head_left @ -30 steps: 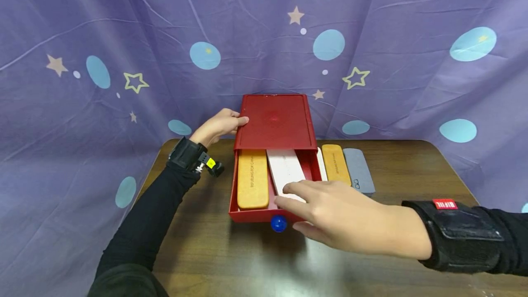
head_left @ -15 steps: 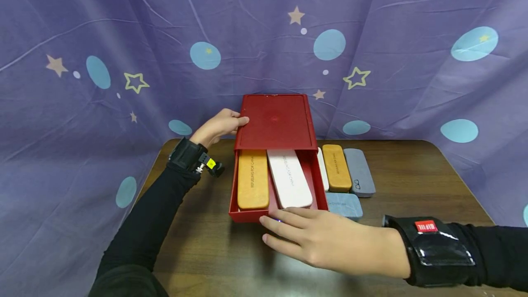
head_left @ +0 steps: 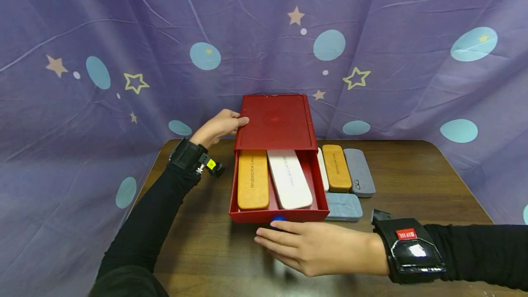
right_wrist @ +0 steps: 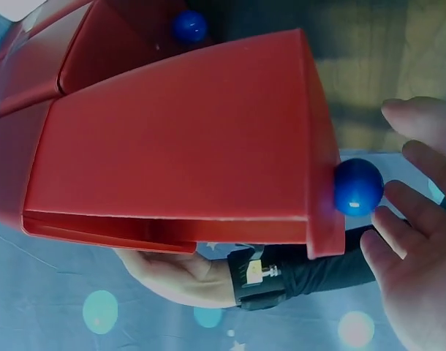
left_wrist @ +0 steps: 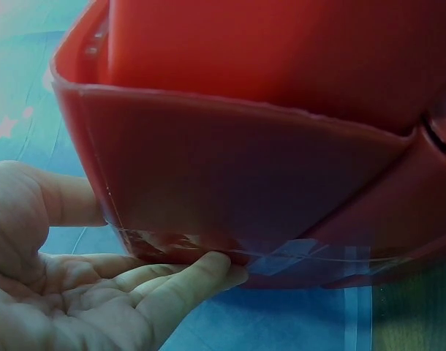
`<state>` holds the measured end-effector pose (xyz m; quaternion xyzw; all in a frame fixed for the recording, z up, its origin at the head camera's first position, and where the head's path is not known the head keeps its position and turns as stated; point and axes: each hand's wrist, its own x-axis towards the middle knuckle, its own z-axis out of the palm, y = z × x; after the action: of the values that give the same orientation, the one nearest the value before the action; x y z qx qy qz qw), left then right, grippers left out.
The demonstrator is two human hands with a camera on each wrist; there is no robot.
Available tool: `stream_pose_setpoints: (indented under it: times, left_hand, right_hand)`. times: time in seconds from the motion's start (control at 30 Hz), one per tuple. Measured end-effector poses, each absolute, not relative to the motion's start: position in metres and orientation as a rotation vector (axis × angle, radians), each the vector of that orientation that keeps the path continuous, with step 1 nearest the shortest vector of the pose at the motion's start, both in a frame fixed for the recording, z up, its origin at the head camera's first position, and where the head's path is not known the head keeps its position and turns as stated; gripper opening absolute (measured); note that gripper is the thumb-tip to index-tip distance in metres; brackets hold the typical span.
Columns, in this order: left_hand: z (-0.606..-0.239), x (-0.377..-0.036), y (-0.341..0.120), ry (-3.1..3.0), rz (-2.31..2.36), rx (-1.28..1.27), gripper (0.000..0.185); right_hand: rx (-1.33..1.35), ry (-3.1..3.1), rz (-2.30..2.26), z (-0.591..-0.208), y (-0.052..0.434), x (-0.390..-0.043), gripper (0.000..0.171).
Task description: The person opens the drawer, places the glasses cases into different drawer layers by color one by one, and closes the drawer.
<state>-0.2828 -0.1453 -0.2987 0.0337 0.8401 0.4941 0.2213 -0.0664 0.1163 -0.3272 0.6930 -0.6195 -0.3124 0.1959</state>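
Red drawer box (head_left: 274, 125): stands mid-worktop (head_left: 412, 168), drawer (head_left: 278, 215) pulled out toward us, holding an orange case (head_left: 252, 178) and a white case (head_left: 289, 178). Our left hand (head_left: 217, 126) grips the box's left rear edge. Our right hand (head_left: 307, 246), fingers straight and relaxed, lies just before the blue knob (head_left: 278, 218), holding nothing.

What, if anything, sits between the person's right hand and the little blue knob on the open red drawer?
Nothing visible. The right hand lies open on the wooden table just in front of the round blue knob, fingertips close beside it, on the red plastic drawer.
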Motion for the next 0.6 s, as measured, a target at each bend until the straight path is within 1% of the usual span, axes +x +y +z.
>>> stream_pose_setpoints:
  times: [0.2,0.6]
  left_hand:
    - [-0.300,-0.284,-0.145,2.310,1.377,0.083,0.051]
    - [-0.301,-0.285,-0.146,2.318,1.372,0.080,0.052]
  right_hand:
    - [1.946,-1.679,-0.935,-0.333,0.112,-0.069,0.030]
    - [1.892,-1.564,-0.919,-0.341,0.112,-0.084,0.031]
